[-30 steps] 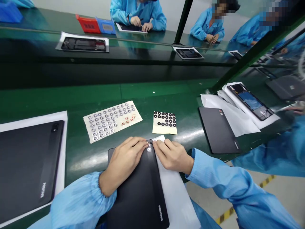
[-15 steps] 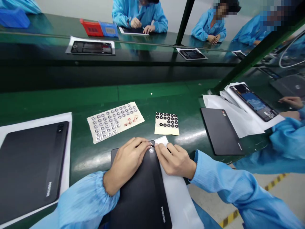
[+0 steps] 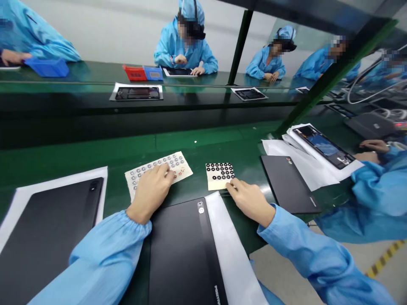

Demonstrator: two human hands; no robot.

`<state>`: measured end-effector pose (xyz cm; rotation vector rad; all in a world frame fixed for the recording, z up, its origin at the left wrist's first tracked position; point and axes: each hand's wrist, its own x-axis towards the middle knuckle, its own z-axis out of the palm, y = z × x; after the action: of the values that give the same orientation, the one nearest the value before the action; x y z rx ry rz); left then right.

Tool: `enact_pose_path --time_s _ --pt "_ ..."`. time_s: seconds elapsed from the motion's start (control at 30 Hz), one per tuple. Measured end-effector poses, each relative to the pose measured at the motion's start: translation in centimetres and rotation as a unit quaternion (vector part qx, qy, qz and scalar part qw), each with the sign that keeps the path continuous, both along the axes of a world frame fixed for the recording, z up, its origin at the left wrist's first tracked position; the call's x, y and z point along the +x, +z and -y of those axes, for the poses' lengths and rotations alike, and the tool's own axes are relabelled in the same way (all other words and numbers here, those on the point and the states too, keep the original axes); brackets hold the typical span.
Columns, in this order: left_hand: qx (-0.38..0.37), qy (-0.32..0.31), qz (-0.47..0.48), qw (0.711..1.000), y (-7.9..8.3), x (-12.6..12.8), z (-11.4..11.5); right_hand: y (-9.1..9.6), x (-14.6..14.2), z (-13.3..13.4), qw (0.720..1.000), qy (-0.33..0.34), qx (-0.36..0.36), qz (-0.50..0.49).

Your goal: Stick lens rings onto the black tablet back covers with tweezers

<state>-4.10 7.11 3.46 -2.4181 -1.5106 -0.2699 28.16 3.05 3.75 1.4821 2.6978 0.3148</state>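
Note:
A black tablet back (image 3: 184,250) lies face down on a white sheet (image 3: 229,250) in front of me, its small camera lens (image 3: 200,207) uncovered at the top edge. My left hand (image 3: 149,190) rests on the white sticker sheet (image 3: 179,163) of several small lens parts, fingers curled down onto it; what the fingertips pinch is hidden. My right hand (image 3: 249,199) lies flat on the green bench, fingertips touching the lower right corner of the yellow sheet of black rings (image 3: 218,173).
A second black tablet (image 3: 47,228) lies on paper at the left, a third (image 3: 286,182) at the right beside an opened tablet (image 3: 321,146) on papers. A co-worker's blue sleeve (image 3: 372,186) is at the right. A green post (image 3: 318,84) slants up; several people work at the far bench.
Both hands have left the tablet's camera lens. The left moved up onto the white sticker sheet, the right up and right to the ring sheet. The view tilted upward.

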Motion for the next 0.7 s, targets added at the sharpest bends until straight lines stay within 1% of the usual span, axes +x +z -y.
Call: enact_pose_path --time_s 0.03,0.07,0.1,0.17,0.2,0.23,0.27,0.3,0.37,0.4,0.43,0.5,0.57,0.63,0.7 --pt "-0.014 -0.025 -0.035 0.999 0.2 -0.3 -0.2 -0.1 0.1 -0.2 1.0 0.021 0.0 0.017" --pt "-0.03 -0.039 -0.044 0.998 0.4 -0.3 -0.3 -0.4 0.2 -0.3 0.999 0.039 0.0 0.021" --pt "-0.048 -0.034 -0.021 0.998 0.6 -0.2 -0.2 -0.7 0.2 -0.5 0.999 0.051 0.001 0.014" --pt "-0.082 0.0 0.062 0.995 1.1 0.8 0.0 -1.5 0.1 -0.9 0.998 0.057 0.004 -0.028" --pt "-0.105 0.017 0.113 0.988 1.2 1.6 0.0 -2.0 0.1 -1.0 0.997 0.054 0.007 -0.054" --pt "-0.152 0.034 0.187 0.97 1.2 2.6 0.0 -2.3 0.1 -1.1 0.996 0.049 0.011 -0.08" --pt "-0.221 0.046 0.271 0.936 1.1 3.7 -0.1 -2.7 0.1 -1.1 0.994 0.044 0.015 -0.103" --pt "-0.3 0.053 0.353 0.884 0.8 4.9 -0.4 -2.9 0.1 -1.1 0.991 0.043 0.016 -0.123" --pt "-0.444 0.057 0.488 0.749 0.0 7.2 -1.0 -3.1 0.1 -1.1 0.985 0.044 0.007 -0.167" --pt "-0.486 0.056 0.528 0.694 -0.5 8.2 -1.4 -3.0 0.1 -1.3 0.979 0.041 -0.004 -0.198" --pt "-0.504 0.05 0.546 0.668 -1.0 9.0 -1.6 -2.9 0.0 -1.6 0.971 0.037 -0.02 -0.237" --pt "-0.511 0.038 0.568 0.644 -1.7 9.9 -1.9 -2.7 -0.5 -2.6 0.942 0.022 -0.056 -0.33" --pt "-0.513 0.033 0.589 0.623 -2.1 10.1 -1.8 -2.5 -1.3 -4.0 0.908 0.013 -0.091 -0.409" --pt "-0.513 0.033 0.599 0.613 -2.1 9.9 -1.6 -2.5 -2.2 -5.5 0.883 0.01 -0.118 -0.454" --pt "-0.511 0.035 0.604 0.611 -2.1 9.7 -1.4 -2.5 -2.7 -6.7 0.869 -0.008 -0.129 -0.477"
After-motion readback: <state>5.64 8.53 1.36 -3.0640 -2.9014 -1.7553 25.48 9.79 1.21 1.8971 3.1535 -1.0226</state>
